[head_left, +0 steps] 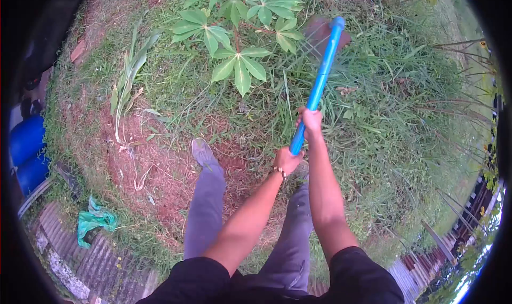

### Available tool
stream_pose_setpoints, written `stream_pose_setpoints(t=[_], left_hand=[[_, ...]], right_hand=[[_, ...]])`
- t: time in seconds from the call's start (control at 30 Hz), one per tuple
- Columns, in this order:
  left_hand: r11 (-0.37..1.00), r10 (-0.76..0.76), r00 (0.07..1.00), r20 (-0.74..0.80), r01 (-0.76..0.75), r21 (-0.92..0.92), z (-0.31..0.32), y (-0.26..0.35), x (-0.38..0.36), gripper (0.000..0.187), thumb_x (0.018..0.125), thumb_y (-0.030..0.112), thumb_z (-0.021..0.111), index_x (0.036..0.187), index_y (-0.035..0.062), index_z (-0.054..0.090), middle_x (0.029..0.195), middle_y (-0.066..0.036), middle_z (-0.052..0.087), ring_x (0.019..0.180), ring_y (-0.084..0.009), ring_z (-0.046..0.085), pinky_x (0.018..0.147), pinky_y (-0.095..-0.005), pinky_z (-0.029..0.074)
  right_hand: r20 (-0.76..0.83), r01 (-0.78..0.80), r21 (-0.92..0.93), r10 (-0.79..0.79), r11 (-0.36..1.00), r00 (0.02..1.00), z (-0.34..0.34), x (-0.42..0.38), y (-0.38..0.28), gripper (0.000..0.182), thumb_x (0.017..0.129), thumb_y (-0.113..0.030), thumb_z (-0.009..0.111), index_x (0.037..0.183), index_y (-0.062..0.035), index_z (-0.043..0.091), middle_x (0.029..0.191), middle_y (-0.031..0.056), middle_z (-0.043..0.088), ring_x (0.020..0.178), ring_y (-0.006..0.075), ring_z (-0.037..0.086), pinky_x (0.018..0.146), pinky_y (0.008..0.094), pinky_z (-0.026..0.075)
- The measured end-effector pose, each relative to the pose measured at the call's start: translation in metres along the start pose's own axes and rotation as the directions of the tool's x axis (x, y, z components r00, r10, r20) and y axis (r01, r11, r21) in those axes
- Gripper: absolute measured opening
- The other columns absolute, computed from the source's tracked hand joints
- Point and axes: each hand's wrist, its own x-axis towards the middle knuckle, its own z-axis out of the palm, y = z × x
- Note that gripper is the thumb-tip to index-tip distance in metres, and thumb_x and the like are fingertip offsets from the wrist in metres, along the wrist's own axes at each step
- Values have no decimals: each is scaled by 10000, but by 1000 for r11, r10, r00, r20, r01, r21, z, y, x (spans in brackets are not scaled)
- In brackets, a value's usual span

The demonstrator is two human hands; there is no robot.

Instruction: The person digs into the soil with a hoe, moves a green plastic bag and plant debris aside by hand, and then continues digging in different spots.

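Observation:
A hoe (323, 75) with a bright blue handle stretches from my hands up toward the top of the view. Its dark blade (316, 36) is blurred and sits low among the grass, partly behind the handle's far end. My left hand (288, 160) is wrapped round the handle's near end, with a bracelet at the wrist. Further up the handle, my right hand (310, 120) grips it with closed fingers. Left of the blade grows a leafy green plant (238, 66) with broad, finger-like leaves. Grass (368, 106) surrounds the blade.
Reddish bare soil (144, 170) lies around my feet, with a pulled-looking stalk plant (127, 85) at left. Blue barrels (28, 141), a green cloth (95, 221) and corrugated sheets (101, 264) line the left edge. Thin bare branches (453, 109) reach in from the right.

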Motion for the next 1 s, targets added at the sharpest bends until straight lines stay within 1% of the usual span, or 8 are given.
stream_pose_setpoints(t=[0.07,0.13,0.3,0.5,0.63,0.77,0.87,1.0], left_hand=[[975,-218,973,-76,221,39,16,-104,-79,258,754,269,722,687,38,631,553,-116,607,539,-231,644,516,-387,489],[907,-391,920,-42,392,153,-1,-181,-139,285,734,304,720,675,37,639,585,-157,624,568,-268,654,534,-407,491],[920,-207,978,39,181,347,-51,-196,-256,231,691,261,708,727,40,653,678,-212,647,671,-397,655,620,-487,530],[961,174,984,25,-176,212,8,-13,-114,229,692,234,728,727,56,589,685,-219,638,671,-414,641,620,-488,526],[814,572,814,-98,-578,-52,37,160,38,180,724,161,703,724,11,604,644,-206,623,650,-370,662,594,-419,522],[775,618,781,-90,-625,-95,38,223,144,187,710,159,679,721,-11,603,690,-230,629,719,-391,649,623,-428,505],[915,396,914,-84,-401,-44,57,100,173,182,725,166,676,716,-11,636,669,-232,627,674,-375,657,608,-420,504],[973,-163,985,-51,152,-176,81,-144,0,271,768,230,716,633,20,611,579,-136,626,595,-214,664,523,-406,464]], right_hand=[[-21,-301,-207,304,931,953,-5,-36,151,93,792,-36,546,706,-6,567,534,60,511,413,160,507,373,300,431],[-32,-347,24,348,937,937,5,-110,201,111,755,-3,585,662,-26,528,534,58,513,410,161,492,382,314,427],[-80,-318,274,351,908,933,-16,-261,190,136,731,32,594,740,-33,474,567,70,517,472,182,527,456,311,456],[-146,143,247,-109,958,983,-77,-161,15,142,762,10,607,755,-36,473,569,53,493,472,154,499,465,302,446],[-272,507,128,-461,852,844,-84,-56,-173,151,814,-43,641,755,-12,506,591,37,499,474,128,498,456,284,446],[-309,679,50,-635,732,708,-65,38,-233,143,815,-33,633,734,12,524,600,41,524,486,120,501,460,269,441],[-268,467,-69,-467,882,843,-36,100,-113,146,774,-86,636,701,-16,531,551,43,524,422,129,493,410,282,416],[-221,-64,-448,-41,892,974,-18,30,164,151,722,-99,621,623,-48,520,499,24,490,410,139,498,388,297,394]])
